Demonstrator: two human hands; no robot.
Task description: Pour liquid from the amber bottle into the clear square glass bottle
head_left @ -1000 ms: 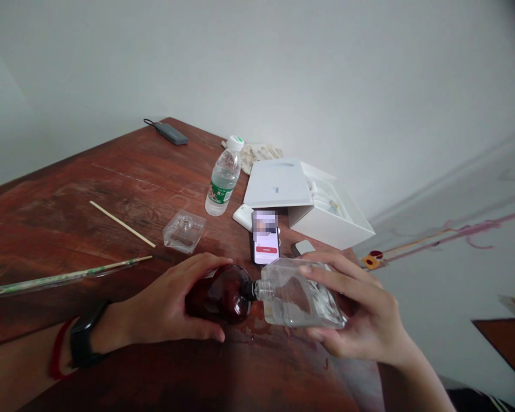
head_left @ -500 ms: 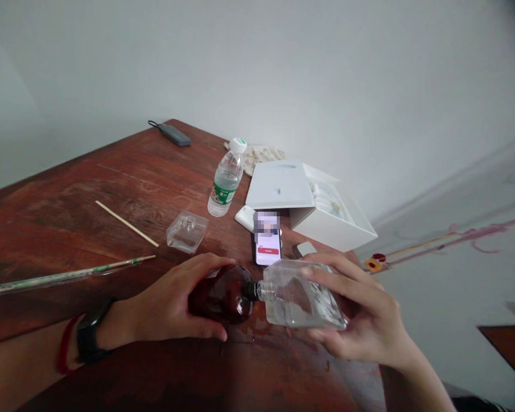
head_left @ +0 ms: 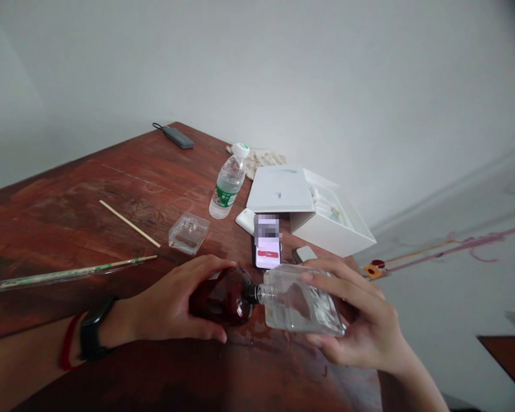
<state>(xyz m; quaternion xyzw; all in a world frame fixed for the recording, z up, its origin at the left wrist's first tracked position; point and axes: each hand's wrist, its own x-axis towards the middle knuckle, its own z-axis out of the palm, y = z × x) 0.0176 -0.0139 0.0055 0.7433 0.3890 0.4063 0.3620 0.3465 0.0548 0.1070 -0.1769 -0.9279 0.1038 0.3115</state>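
Bounded near the table's [head_left: 68,220] right edge by the white box [head_left: 332,229], with room past the thin stick [head_left: 130,224] toward the far left edge. Turned palms inward, thumbs nearest. Grasping the brown bottle [head_left: 232,294] with the left hand's [head_left: 171,303] curled fingers, the clear bottle [head_left: 292,303] with the right hand's [head_left: 363,315], necks meeting between.

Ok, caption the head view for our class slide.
Left hand holds a dark brown bottle, right hand a clear bottle, mouth to mouth.

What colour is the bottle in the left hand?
The bottle in the left hand is a glossy, dark reddish brown; the head view shows it best.
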